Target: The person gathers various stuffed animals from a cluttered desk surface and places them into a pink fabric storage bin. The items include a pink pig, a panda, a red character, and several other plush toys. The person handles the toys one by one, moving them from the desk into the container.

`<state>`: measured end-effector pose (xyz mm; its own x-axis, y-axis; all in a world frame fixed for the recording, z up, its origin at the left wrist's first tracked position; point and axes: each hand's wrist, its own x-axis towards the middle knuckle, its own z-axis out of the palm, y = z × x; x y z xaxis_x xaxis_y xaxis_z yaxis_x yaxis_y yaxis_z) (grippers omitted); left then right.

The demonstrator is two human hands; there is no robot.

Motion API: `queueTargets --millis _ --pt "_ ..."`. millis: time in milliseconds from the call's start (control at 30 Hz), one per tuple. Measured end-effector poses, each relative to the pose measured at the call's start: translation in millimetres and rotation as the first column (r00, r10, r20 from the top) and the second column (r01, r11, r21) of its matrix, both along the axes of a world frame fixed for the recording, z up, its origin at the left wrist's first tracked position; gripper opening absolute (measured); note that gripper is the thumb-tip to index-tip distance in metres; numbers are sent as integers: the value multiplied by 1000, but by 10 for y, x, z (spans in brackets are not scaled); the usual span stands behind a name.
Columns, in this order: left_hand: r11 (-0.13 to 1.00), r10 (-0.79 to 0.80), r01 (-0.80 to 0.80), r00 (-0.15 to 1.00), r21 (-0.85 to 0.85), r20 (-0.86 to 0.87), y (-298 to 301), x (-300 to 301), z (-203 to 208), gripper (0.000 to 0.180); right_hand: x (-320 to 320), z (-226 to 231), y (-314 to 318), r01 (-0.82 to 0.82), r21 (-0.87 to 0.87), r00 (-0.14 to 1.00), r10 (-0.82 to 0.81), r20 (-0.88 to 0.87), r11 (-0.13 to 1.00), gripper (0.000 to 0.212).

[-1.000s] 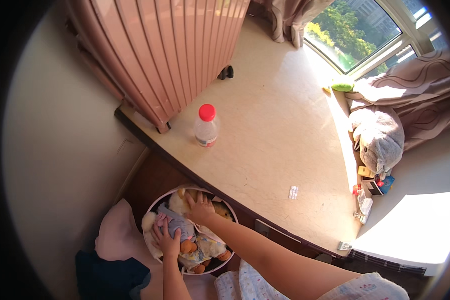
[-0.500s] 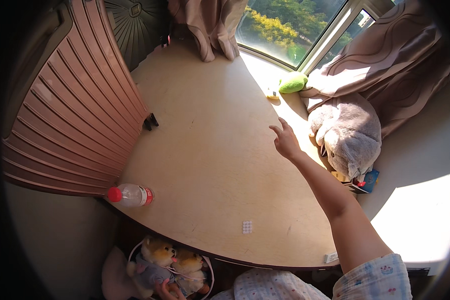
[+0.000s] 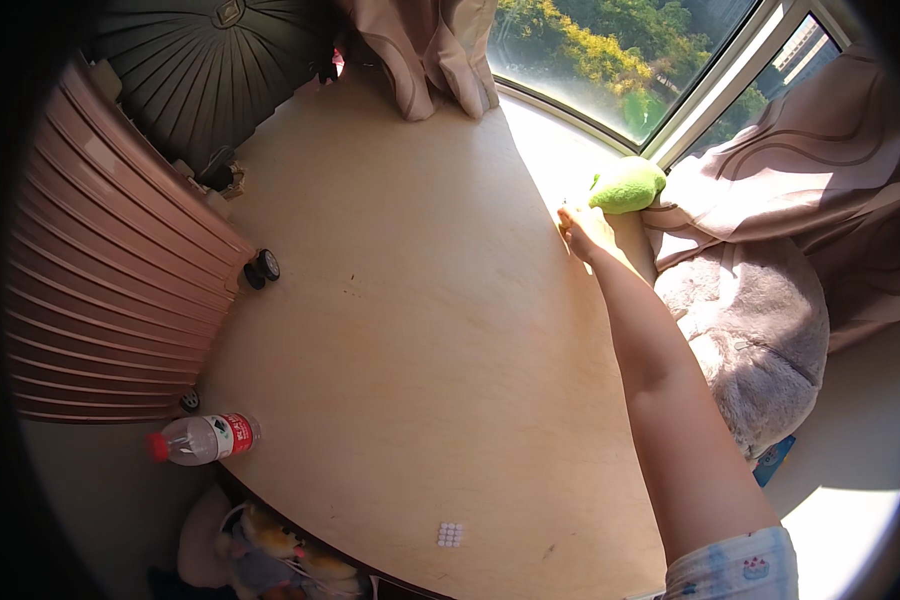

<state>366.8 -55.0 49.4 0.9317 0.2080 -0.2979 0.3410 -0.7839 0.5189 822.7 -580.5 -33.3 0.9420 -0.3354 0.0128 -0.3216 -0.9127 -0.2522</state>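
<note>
My right hand (image 3: 587, 234) is stretched out to the far right edge of the wooden table, at the sunlit windowsill. Its fingers are curled together at the spot where a small pale yellow thing lay, and they hide most of what they hold. Just beyond the hand, a green plush toy (image 3: 627, 186) lies on the sill. A large grey plush toy (image 3: 745, 330) rests to the right of my forearm. My left hand is out of view.
On the left, a ribbed pink suitcase (image 3: 120, 270) with black wheels stands before a dark ribbed case (image 3: 225, 85). Near the table's left edge lies a clear red-capped bottle (image 3: 198, 440). A sheet of white round dots (image 3: 450, 535) is on the wooden table (image 3: 400, 330); curtains (image 3: 810, 160) flank the window.
My right hand has moved forward to the sill and its fingers have closed where the small yellow thing was. My left hand, earlier by the plush dogs, has left the view. The view has shifted.
</note>
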Motion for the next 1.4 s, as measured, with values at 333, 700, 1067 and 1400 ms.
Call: queueTargets --millis 333,700,1067,1400 --pt "998 -58 57 997 -26 -41 -421 187 -70 15 50 204 -930 90 -520 978 23 208 849 39" --pt "989 84 -103 982 -108 -169 -342 170 -144 15 114 680 -917 -135 -622 909 347 232 771 31" --pt "962 271 -272 960 8 -72 286 -232 -377 18 -2462 939 2512 173 983 968 176 -182 62 22" --pt "253 858 -713 478 -654 -189 1598 -892 -346 33 -4044 61 5242 792 607 479 545 -688 71 32"
